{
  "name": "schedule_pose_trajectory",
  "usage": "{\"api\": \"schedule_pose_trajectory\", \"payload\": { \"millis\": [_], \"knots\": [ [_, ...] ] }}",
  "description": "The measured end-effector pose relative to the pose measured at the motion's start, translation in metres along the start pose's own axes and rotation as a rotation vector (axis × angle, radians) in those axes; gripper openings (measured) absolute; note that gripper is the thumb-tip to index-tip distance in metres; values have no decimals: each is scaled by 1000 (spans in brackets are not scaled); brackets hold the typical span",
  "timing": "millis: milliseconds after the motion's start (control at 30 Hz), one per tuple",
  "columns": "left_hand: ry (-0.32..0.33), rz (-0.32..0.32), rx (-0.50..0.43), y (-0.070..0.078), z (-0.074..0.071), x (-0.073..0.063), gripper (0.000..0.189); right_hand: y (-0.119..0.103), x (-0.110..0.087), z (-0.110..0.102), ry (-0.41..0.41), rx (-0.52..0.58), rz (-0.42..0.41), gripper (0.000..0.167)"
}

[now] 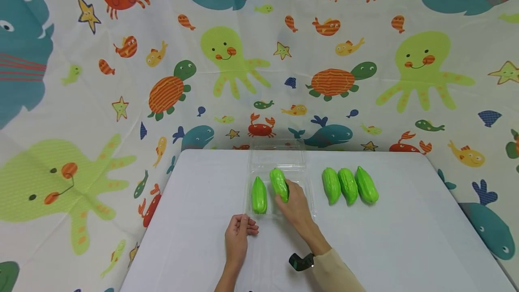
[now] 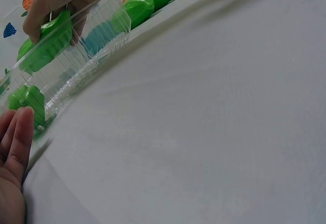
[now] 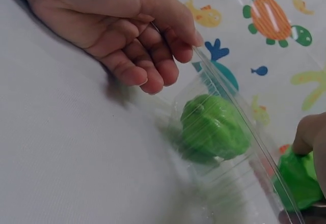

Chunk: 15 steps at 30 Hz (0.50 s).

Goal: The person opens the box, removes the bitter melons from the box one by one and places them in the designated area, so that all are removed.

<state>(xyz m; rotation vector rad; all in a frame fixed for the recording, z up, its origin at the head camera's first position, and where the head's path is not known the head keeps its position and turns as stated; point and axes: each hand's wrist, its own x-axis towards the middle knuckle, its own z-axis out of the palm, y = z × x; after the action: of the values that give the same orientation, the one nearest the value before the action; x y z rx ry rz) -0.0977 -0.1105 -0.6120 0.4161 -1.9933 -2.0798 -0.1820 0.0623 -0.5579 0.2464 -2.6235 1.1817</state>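
A clear plastic container (image 1: 306, 183) stands on the table with its hinged lid (image 1: 277, 159) raised at the back. One green bitter melon (image 1: 259, 196), ridged and pointed, lies in its left part. My right hand (image 1: 298, 208) grips another bitter melon (image 1: 278, 180) over the container's right part; in the left wrist view, this bitter melon (image 2: 48, 46) shows tilted behind the clear wall. At the front left corner, my left hand (image 1: 238, 237) pinches the container's rim between thumb and fingers, seen closely in the right wrist view, where the left hand (image 3: 127, 35) is at the upper left.
Three more bitter melons lie side by side right of the container; the middle one (image 1: 348, 186) touches or nearly touches its neighbours. The white table (image 1: 194, 220) ends at a cloth (image 1: 251, 66) printed with sea animals. A dark device (image 1: 301, 262) sits at the right wrist.
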Motion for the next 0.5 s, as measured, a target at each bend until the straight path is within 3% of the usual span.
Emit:
{"api": "schedule_pose_trajectory", "payload": {
  "millis": [500],
  "knots": [
    [-29, 20, -19, 0, -3, 0, 31, 7, -5, -10, 118, 17, -61, 50]
  ]
}}
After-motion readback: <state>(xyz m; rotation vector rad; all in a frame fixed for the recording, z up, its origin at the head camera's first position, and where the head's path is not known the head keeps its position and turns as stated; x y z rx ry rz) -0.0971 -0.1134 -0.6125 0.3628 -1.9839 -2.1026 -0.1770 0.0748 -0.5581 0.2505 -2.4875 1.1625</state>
